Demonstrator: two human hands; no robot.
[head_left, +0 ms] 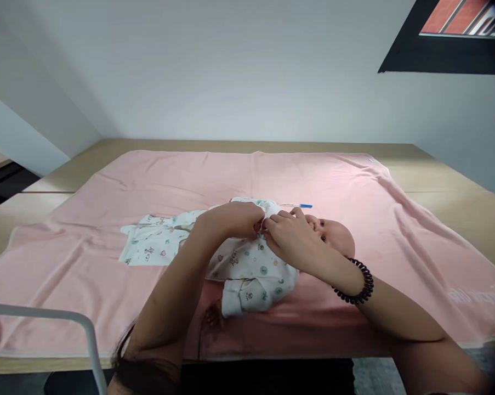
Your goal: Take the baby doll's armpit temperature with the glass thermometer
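Note:
A baby doll (338, 236) lies on its back on a pink blanket (148, 318), its head to the right. It wears a white printed top (251, 269); one doll hand shows below the sleeve. My left hand (243, 219) and my right hand (287, 233) meet at the upper front of the top, near the doll's chin. The fingers of both hands are bent and closed on the top's fabric, though the fingertips are partly hidden. White printed pants (152, 241) stretch out to the left of the top.
A thin stick with a blue end (306, 206) lies behind the doll. The blanket covers a wooden table (448, 206) against a wall. A grey metal rail (45, 312) stands at the front left. A dark coiled band circles my right wrist.

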